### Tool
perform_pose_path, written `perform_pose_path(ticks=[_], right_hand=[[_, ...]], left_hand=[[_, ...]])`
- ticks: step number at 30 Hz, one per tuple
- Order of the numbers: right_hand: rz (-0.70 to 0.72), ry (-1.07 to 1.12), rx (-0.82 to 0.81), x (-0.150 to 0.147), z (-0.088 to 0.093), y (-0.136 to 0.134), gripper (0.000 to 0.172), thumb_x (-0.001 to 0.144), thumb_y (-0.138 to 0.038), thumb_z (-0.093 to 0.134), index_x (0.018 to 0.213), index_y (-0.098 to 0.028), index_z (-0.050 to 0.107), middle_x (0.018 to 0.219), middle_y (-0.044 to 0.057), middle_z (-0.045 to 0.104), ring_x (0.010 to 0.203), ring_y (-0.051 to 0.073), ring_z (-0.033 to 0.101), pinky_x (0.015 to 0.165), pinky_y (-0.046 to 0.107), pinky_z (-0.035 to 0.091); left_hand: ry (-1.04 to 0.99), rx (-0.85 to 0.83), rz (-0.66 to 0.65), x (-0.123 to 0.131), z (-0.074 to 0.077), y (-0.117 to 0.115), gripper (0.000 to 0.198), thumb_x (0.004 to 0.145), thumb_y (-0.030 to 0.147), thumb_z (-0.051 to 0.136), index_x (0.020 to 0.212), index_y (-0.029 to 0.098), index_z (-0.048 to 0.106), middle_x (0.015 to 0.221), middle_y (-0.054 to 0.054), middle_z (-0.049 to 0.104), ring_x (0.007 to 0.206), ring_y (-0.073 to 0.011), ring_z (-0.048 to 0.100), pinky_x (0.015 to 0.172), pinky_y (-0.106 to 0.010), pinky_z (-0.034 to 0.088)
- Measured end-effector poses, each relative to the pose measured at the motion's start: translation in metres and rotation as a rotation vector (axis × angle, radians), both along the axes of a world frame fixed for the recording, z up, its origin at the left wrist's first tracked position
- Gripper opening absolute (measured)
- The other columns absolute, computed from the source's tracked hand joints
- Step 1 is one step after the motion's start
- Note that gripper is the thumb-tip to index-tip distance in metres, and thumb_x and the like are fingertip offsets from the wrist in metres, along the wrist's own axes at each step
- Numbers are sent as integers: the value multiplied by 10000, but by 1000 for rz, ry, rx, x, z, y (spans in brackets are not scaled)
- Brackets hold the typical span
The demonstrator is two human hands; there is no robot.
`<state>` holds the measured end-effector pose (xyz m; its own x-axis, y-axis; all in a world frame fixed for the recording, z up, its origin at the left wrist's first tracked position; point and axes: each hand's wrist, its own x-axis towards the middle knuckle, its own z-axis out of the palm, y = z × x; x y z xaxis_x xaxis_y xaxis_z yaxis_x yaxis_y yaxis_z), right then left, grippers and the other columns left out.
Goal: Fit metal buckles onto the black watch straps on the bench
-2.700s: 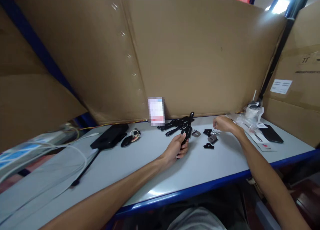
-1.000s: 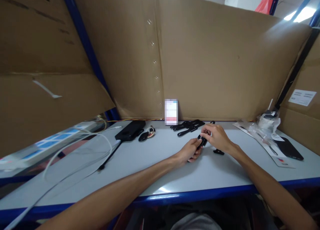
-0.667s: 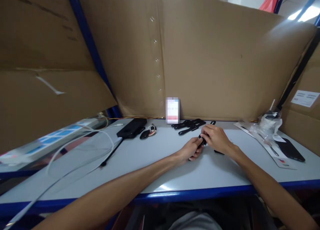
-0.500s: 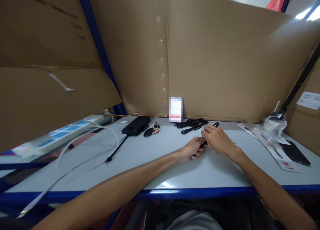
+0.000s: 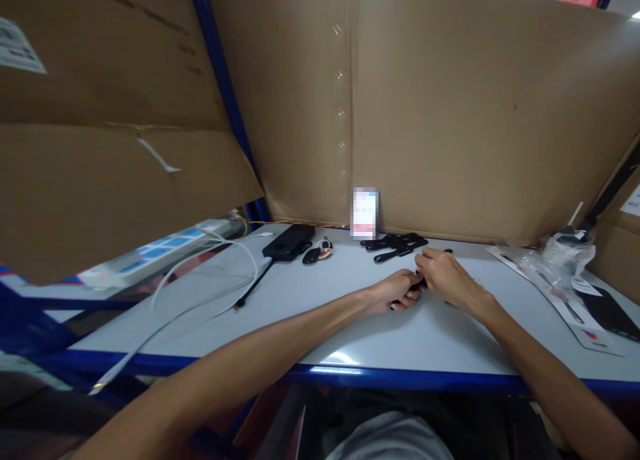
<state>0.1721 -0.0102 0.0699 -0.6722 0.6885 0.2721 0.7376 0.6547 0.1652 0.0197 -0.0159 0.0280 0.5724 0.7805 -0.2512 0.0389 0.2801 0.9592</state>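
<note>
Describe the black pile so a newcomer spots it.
Find the tall cardboard panel behind the tabletop. At the panel's foot stands a lit screen. Just right of that lies the black pile: several slim pieces overlapping, unlike the single upright screen.

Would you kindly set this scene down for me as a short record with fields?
Left hand: closed around a black piece, mostly hidden
Right hand: fingers at the same piece, exact grip hidden
Beyond the hands: a pile of black handled pieces
Back: an upright screen, pixelated, before brown cardboard
Left side: black box, key fob, white cable
Right side: clear plastic packaging, dark flat object
</note>
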Motion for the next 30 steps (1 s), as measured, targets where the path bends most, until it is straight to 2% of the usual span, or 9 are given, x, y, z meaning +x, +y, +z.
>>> perform_pose_path(ticks=[5,12,18,20,23,30], right_hand=[[-13,-1,-10,-2,-6,3,236,841,4,477,920,-127,657,914,104,638,752,179,560,656,278,339],[64,294,-158,8,-10,14,208,814,1,492,712,-151,589,755,30,603,678,126,498,642,233,322],[128,211,-117,12,-11,15,189,830,-8,483,765,-137,604,827,56,602,664,122,469,641,240,313],[137,249,-144,12,-11,15,188,821,-6,493,743,-141,598,798,44,598,659,117,469,639,234,314],[107,328,-177,12,-11,16,185,818,-14,515,711,-146,590,742,29,597,663,118,480,646,227,323],[28,343,-197,9,-12,14,163,812,-56,549,729,-153,651,761,44,663,676,131,534,649,235,342]], left_hand=[[-42,-60,-21,-4,1,4,214,941,274,444,759,224,341,554,92,297,356,-39,166,347,-166,75],[-124,-130,-105,-11,-3,9,138,911,248,483,822,220,381,558,94,314,352,-46,198,334,-156,146],[-151,-102,-129,-13,-9,12,157,924,266,464,791,206,406,544,81,349,352,-48,237,335,-161,177],[-135,-83,-123,-12,-9,10,162,924,267,467,786,208,407,533,81,358,346,-48,237,332,-158,177],[-114,-50,-99,-10,-6,6,145,917,254,472,791,211,415,505,84,363,333,-53,227,316,-158,159],[-69,-3,-68,-5,-2,-1,139,908,252,461,782,206,427,471,86,363,308,-55,224,296,-168,139]])
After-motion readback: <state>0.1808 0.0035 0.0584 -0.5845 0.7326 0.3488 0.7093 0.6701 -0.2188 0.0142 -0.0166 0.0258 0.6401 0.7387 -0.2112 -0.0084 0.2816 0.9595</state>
